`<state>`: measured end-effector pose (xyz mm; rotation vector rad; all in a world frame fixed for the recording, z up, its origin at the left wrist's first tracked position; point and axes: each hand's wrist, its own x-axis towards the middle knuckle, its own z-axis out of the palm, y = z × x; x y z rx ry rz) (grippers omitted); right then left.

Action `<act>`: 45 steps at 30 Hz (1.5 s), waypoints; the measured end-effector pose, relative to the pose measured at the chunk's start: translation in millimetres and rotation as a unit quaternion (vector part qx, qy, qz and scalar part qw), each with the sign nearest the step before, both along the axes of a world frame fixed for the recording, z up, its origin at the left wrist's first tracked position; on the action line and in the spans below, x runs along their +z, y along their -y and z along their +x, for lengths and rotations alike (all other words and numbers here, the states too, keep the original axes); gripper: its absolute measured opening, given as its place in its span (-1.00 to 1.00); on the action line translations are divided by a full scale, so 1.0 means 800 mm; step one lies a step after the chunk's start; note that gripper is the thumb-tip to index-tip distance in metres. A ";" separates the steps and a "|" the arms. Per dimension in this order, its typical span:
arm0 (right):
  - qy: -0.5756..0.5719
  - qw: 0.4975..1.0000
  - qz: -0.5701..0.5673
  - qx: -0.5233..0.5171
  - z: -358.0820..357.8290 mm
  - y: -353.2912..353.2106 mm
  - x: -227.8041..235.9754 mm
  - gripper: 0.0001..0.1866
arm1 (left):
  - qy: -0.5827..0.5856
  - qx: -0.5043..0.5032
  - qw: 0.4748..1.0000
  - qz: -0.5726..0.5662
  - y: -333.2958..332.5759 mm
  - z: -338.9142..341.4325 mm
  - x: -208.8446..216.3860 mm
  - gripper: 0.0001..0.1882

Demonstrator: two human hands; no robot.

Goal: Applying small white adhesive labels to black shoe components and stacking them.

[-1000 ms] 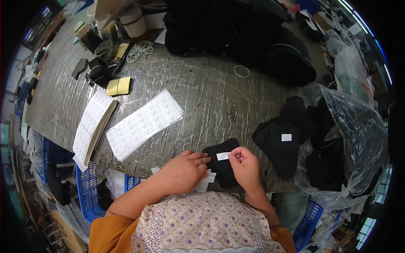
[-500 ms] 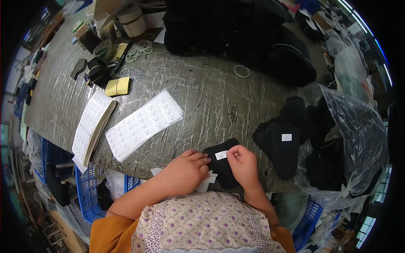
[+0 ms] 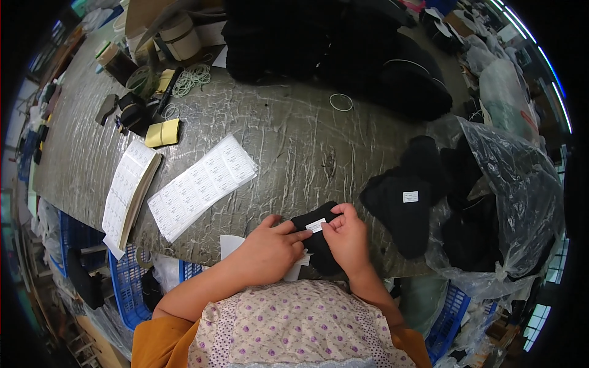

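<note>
A black, sole-shaped soft piece (image 3: 323, 260) lies at the table's near edge, between my hands. A small white printed label (image 3: 315, 226) is on its upper part. My right hand (image 3: 348, 236) pinches the label's right end between thumb and fingertips. My left hand (image 3: 273, 245) reaches in from the left, its index fingertip touching the label's lower left and its other fingers bent. White paper (image 3: 230, 245) with printed label pieces shows on both sides of the left hand, seemingly held under it; the palm side is hidden.
Sheets of printed labels (image 3: 202, 187) and a thick label stack (image 3: 130, 184) lie left. Labelled black pieces (image 3: 402, 221) rest right, beside a clear plastic bag (image 3: 521, 178). A black pile (image 3: 331, 43), rubber bands (image 3: 191, 81) and jars (image 3: 116, 61) stand farther back. Blue crates (image 3: 129, 282) flank the table.
My left index finger has moved right onto the label. My right fingers still pinch its end, with the hand slightly shifted. More white paper shows beside the left wrist. The whole view has shifted slightly.
</note>
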<state>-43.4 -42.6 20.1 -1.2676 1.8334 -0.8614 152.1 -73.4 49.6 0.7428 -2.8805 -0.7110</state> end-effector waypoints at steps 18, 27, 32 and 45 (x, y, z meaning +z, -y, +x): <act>-0.269 0.962 -0.037 0.030 -0.019 -0.003 0.007 -0.73 | -0.060 0.051 0.995 0.057 0.003 0.005 -0.002 -0.83; 0.002 0.994 -0.103 -0.021 -0.119 0.000 0.093 -0.86 | -0.156 0.282 0.945 0.052 0.070 0.047 0.010 -0.85; -0.190 0.977 -0.083 -0.041 -0.218 0.023 0.108 -0.84 | -0.101 0.315 0.943 0.045 0.092 0.045 0.003 -0.78; -0.331 0.924 0.190 0.028 -0.327 0.143 0.036 -0.05 | -0.059 0.336 0.940 -0.015 0.116 0.038 0.002 -0.74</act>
